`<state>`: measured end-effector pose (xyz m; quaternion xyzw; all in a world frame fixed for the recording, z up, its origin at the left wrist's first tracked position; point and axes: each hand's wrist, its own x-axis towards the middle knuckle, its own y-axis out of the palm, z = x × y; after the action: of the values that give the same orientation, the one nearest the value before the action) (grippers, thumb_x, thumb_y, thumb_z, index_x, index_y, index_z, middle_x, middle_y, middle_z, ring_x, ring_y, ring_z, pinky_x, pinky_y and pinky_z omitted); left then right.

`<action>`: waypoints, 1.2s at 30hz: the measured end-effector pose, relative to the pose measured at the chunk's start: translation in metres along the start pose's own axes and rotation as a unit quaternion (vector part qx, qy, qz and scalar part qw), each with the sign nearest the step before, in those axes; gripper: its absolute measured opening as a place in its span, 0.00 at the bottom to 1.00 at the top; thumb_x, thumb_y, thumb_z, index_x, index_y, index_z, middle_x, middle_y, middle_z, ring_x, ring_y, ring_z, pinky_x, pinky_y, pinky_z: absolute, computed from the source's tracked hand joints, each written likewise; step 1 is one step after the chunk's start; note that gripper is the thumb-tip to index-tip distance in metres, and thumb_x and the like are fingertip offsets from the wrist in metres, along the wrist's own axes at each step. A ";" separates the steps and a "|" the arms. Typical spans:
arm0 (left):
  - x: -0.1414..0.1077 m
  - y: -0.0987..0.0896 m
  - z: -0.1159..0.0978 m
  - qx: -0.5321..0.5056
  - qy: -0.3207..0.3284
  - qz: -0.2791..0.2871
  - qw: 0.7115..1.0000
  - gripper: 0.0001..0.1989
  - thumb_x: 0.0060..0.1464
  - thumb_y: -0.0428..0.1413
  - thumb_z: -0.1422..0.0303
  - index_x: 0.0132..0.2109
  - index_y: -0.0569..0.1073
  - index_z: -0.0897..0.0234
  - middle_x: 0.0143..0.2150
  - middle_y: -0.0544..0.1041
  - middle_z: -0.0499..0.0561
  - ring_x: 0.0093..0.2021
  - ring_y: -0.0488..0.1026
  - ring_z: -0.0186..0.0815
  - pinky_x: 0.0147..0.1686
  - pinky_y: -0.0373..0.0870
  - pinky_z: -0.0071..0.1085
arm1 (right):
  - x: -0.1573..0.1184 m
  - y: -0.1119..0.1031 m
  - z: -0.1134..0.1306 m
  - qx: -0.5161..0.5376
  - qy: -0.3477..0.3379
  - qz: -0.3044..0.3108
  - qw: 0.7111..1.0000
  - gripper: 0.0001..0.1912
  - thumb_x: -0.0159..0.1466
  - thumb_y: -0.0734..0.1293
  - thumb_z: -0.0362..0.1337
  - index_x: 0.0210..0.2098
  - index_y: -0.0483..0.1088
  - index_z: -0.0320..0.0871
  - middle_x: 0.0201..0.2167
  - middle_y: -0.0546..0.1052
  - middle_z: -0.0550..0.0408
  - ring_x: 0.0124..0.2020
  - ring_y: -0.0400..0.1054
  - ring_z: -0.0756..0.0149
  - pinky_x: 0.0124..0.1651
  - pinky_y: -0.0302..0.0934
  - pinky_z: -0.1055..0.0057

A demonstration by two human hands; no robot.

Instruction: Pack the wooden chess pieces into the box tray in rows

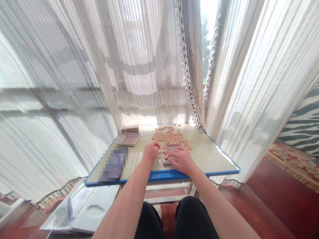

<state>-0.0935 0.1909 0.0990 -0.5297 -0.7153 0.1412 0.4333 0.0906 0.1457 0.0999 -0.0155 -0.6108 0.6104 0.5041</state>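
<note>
**Dark-clad knees [196, 219] at the bottom, two bare hands at a small box [165, 163] of round pieces**

The knees poke up at the bottom centre of the frame, bare forearms reaching past them over a pale, blue-edged table [206, 152]. The small box sits just below the middle of the picture, near the table's front edge, with a column of round pieces [164, 150] along its left side.

The right hand [183, 160] lies over the right part of the box, hiding much of it from me. Its fingers are bent and close together, reaching toward the lowest piece in the column, the thumb set apart below; I can't tell whether they pinch that piece. The left hand [151, 151] is curled just beside the box's left edge, and I can't make out whether anything is between its fingertips.

Just behind the box, loose discs [169, 136] spread in a crowded patch, some reaching down its right side. Left of centre lies a shallow tray [128, 139], with a low stack [130, 128] behind it; nearer, a dark item [114, 164] is blurred into blocks. A white case [94, 209] is at lower left, below the table. Sheer curtains [149, 66] hang behind the table, and a zebra-striped cloth [302, 122] shows at the right edge. The discs bear marks too small to read, and I can make out no brand or label.
</note>
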 end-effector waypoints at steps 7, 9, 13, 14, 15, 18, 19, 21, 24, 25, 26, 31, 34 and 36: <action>0.001 0.002 0.003 -0.015 0.000 0.010 1.000 0.14 0.41 0.43 0.77 0.23 0.72 0.64 0.27 0.76 0.49 0.31 0.71 0.33 0.35 0.64 0.29 | -0.001 0.004 -0.002 0.004 -0.013 -0.007 1.000 0.10 0.60 0.61 0.39 0.33 0.74 0.47 0.32 0.77 0.56 0.35 0.63 0.64 0.42 0.55 0.68; 0.002 0.003 0.004 -0.012 0.003 0.014 1.000 0.14 0.41 0.43 0.77 0.23 0.73 0.64 0.26 0.76 0.49 0.31 0.70 0.33 0.35 0.63 0.29 | -0.001 0.004 -0.002 0.006 -0.017 -0.004 1.000 0.10 0.60 0.61 0.39 0.33 0.74 0.47 0.31 0.77 0.57 0.36 0.63 0.64 0.42 0.55 0.68; 0.002 0.005 0.006 -0.011 0.013 0.021 1.000 0.13 0.41 0.43 0.76 0.23 0.72 0.63 0.26 0.76 0.48 0.30 0.70 0.33 0.33 0.63 0.28 | 0.000 0.003 -0.001 0.005 -0.009 -0.002 1.000 0.10 0.60 0.61 0.39 0.33 0.74 0.48 0.31 0.77 0.57 0.36 0.63 0.64 0.43 0.55 0.68; 0.002 0.005 0.007 -0.012 0.015 0.021 1.000 0.13 0.41 0.43 0.76 0.23 0.72 0.63 0.25 0.76 0.48 0.30 0.70 0.32 0.33 0.63 0.27 | 0.000 0.003 -0.001 0.005 -0.006 -0.002 1.000 0.10 0.60 0.61 0.40 0.33 0.74 0.48 0.31 0.77 0.57 0.36 0.63 0.64 0.43 0.55 0.68; 0.002 0.004 0.007 -0.014 0.017 0.021 1.000 0.13 0.41 0.43 0.76 0.23 0.72 0.63 0.25 0.76 0.48 0.30 0.70 0.32 0.33 0.63 0.27 | 0.000 0.003 -0.001 0.006 -0.003 -0.001 1.000 0.10 0.60 0.61 0.40 0.33 0.74 0.48 0.31 0.77 0.57 0.36 0.63 0.64 0.43 0.55 0.68; 0.001 0.003 0.007 -0.017 0.018 0.015 1.000 0.13 0.41 0.43 0.76 0.23 0.72 0.63 0.25 0.76 0.47 0.30 0.70 0.31 0.33 0.63 0.26 | 0.000 0.002 0.000 0.012 0.000 0.001 1.000 0.11 0.60 0.61 0.40 0.33 0.74 0.47 0.32 0.77 0.57 0.36 0.63 0.64 0.43 0.55 0.67; 0.000 0.002 0.006 -0.014 0.016 0.011 1.000 0.13 0.41 0.43 0.76 0.23 0.72 0.63 0.25 0.75 0.47 0.30 0.70 0.31 0.33 0.63 0.26 | 0.001 0.002 0.000 0.015 0.001 0.001 1.000 0.11 0.60 0.60 0.40 0.33 0.74 0.47 0.32 0.77 0.56 0.36 0.63 0.64 0.43 0.55 0.67; 0.000 0.001 0.005 -0.007 0.009 -0.001 1.000 0.14 0.41 0.43 0.76 0.23 0.72 0.63 0.24 0.75 0.47 0.29 0.70 0.31 0.33 0.63 0.26 | 0.001 0.002 -0.001 0.020 0.005 -0.005 1.000 0.11 0.60 0.60 0.41 0.33 0.74 0.46 0.32 0.77 0.56 0.37 0.63 0.64 0.44 0.55 0.67; -0.001 -0.001 0.003 0.004 -0.005 -0.023 1.000 0.13 0.42 0.43 0.76 0.24 0.72 0.63 0.25 0.75 0.47 0.30 0.70 0.32 0.34 0.63 0.26 | 0.000 0.002 -0.002 0.025 0.010 -0.021 0.999 0.11 0.60 0.61 0.41 0.33 0.74 0.46 0.32 0.76 0.55 0.38 0.63 0.64 0.45 0.55 0.67; -0.002 -0.001 0.002 0.010 -0.011 -0.032 0.999 0.13 0.42 0.43 0.76 0.24 0.72 0.63 0.26 0.75 0.47 0.31 0.70 0.32 0.35 0.63 0.26 | 0.000 0.002 -0.002 0.026 0.012 -0.028 0.999 0.11 0.60 0.61 0.40 0.33 0.74 0.46 0.32 0.76 0.55 0.37 0.63 0.64 0.45 0.55 0.67; -0.002 -0.002 0.001 0.019 -0.016 -0.041 0.999 0.13 0.43 0.43 0.76 0.25 0.72 0.63 0.27 0.76 0.48 0.32 0.70 0.32 0.35 0.64 0.27 | 0.000 0.002 -0.002 0.027 0.015 -0.035 0.999 0.10 0.60 0.61 0.40 0.33 0.74 0.46 0.31 0.76 0.55 0.37 0.63 0.64 0.45 0.55 0.67; 0.010 -0.005 0.000 0.093 -0.011 -0.054 0.994 0.14 0.45 0.44 0.77 0.32 0.73 0.64 0.34 0.76 0.51 0.37 0.71 0.35 0.40 0.64 0.29 | 0.000 0.000 -0.002 0.031 0.044 -0.076 0.996 0.10 0.60 0.61 0.39 0.31 0.73 0.45 0.30 0.75 0.55 0.36 0.63 0.64 0.44 0.54 0.66; 0.034 -0.004 0.003 0.133 0.006 -0.021 0.991 0.15 0.44 0.44 0.78 0.35 0.74 0.64 0.36 0.76 0.52 0.40 0.70 0.37 0.42 0.63 0.31 | 0.001 0.001 -0.001 0.034 0.053 -0.083 0.995 0.10 0.60 0.60 0.38 0.29 0.72 0.45 0.29 0.75 0.55 0.35 0.62 0.64 0.43 0.54 0.66; 0.052 -0.001 0.005 0.140 0.016 0.007 0.990 0.15 0.45 0.44 0.78 0.35 0.74 0.64 0.36 0.77 0.53 0.39 0.70 0.37 0.41 0.64 0.32 | 0.002 0.002 -0.001 0.035 0.057 -0.084 0.994 0.10 0.60 0.60 0.37 0.29 0.72 0.45 0.28 0.74 0.56 0.35 0.62 0.65 0.42 0.54 0.66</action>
<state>-0.1011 0.2371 0.1212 -0.4707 -0.6780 0.2345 0.5136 0.0889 0.1478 0.0998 0.0188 -0.5583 0.5852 0.5878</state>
